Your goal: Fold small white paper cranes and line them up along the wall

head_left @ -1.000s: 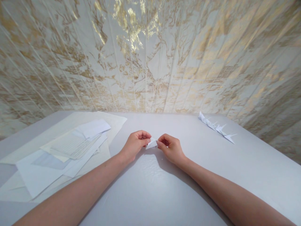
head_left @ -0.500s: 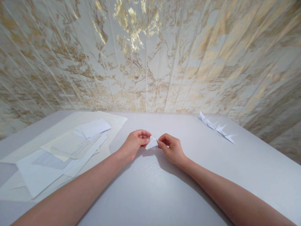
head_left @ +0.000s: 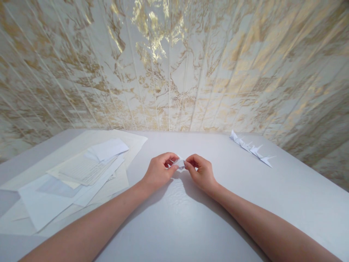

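A small folded white paper is held between both hands above the middle of the table. My left hand pinches its left side, with the thumb at the front and the fingers partly covering it. On the other side, my right hand grips the right edge between thumb and forefinger. The exact folds are too small to make out. A row of several folded white paper figures with pointed tips lies at the back right, apart from my hands.
Loose white sheets overlap on the left of the white table. Among them are a sheet with writing and a small stack of paper pieces. A white and gold patterned covering rises behind the table.
My left hand has shifted slightly right and turned. The folded paper has moved a little right and changed its angle, with less of it showing. My right hand has moved slightly right.
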Demonstrator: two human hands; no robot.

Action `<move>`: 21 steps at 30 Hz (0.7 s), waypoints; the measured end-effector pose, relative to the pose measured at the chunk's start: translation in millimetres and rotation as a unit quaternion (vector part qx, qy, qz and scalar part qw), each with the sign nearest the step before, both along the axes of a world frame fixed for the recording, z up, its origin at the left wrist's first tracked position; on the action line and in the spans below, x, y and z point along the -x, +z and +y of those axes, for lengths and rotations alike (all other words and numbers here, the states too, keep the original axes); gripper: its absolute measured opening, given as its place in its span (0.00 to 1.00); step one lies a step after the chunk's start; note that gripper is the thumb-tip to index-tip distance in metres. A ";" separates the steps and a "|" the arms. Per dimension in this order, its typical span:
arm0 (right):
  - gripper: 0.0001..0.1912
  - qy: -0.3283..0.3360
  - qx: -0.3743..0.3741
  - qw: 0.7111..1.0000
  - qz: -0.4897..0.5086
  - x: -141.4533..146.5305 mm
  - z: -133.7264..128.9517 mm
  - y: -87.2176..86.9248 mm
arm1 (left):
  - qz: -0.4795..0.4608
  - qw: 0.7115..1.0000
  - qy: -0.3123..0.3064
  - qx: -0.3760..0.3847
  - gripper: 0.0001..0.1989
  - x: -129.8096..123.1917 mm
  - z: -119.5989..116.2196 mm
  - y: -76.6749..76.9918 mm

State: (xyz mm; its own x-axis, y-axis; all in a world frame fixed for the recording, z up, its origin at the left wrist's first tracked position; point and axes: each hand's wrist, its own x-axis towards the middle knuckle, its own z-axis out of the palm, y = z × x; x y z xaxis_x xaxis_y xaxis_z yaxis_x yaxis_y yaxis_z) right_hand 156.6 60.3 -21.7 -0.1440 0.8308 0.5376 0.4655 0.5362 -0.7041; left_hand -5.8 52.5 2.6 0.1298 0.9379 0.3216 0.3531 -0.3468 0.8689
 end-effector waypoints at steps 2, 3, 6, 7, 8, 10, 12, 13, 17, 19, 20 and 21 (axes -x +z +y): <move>0.06 -0.005 -0.008 1.000 -0.004 -0.3 0.6 -0.5 | 0.033 0.998 -0.004 -0.050 0.09 0.5 -0.5 -0.6; 0.06 -0.007 -0.011 1.000 -0.005 -0.4 0.9 -0.7 | 0.046 0.997 -0.007 -0.065 0.11 0.6 -0.8 -0.8; 0.06 -0.014 -0.020 1.000 -0.008 -0.4 1.5 -0.5 | 0.104 0.990 -0.005 -0.090 0.14 1.0 -2.1 -1.1; 0.06 -0.016 -0.025 1.000 -0.009 -0.4 1.6 -0.3 | 0.130 0.987 -0.002 -0.097 0.14 1.1 -2.7 -1.3; 0.06 -0.019 -0.032 0.999 -0.011 -0.5 1.7 -0.1 | 0.155 0.982 -0.001 -0.105 0.15 1.2 -3.2 -1.8; 0.06 -0.022 -0.045 0.999 -0.014 -0.8 1.8 0.1 | 0.190 0.974 -0.002 -0.123 0.15 1.3 -4.0 -2.8; 0.06 -0.021 -0.051 0.998 -0.014 -1.1 1.8 0.1 | 0.197 0.971 -0.009 -0.136 0.15 1.5 -4.1 -3.7; 0.06 -0.019 -0.050 0.998 -0.012 -1.2 1.9 0.2 | 0.190 0.972 -0.013 -0.136 0.14 1.6 -3.7 -3.9; 0.06 -0.003 -0.025 1.000 0.006 -0.8 1.4 0.6 | 0.130 0.987 -0.022 -0.096 0.12 2.5 0.5 -2.1; 0.06 0.009 -0.004 1.000 0.019 0.0 0.8 1.1 | 0.105 0.992 -0.012 -0.068 0.11 2.8 3.1 -0.8; 0.06 0.015 0.006 1.000 0.024 0.5 0.5 1.3 | 0.094 0.994 -0.007 -0.056 0.11 2.8 4.1 -0.4; 0.06 0.021 0.014 0.999 0.029 0.9 0.2 1.5 | 0.082 0.996 -0.002 -0.045 0.11 2.7 4.8 -0.2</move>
State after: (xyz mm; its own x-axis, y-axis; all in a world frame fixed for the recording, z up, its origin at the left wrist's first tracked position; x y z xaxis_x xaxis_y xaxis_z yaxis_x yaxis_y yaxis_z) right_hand 155.6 60.5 -20.2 -0.1472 0.8399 0.5223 0.4011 0.5334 -0.7447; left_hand -8.5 57.3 2.5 0.1919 0.9052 0.3792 0.4856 -0.4233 0.7648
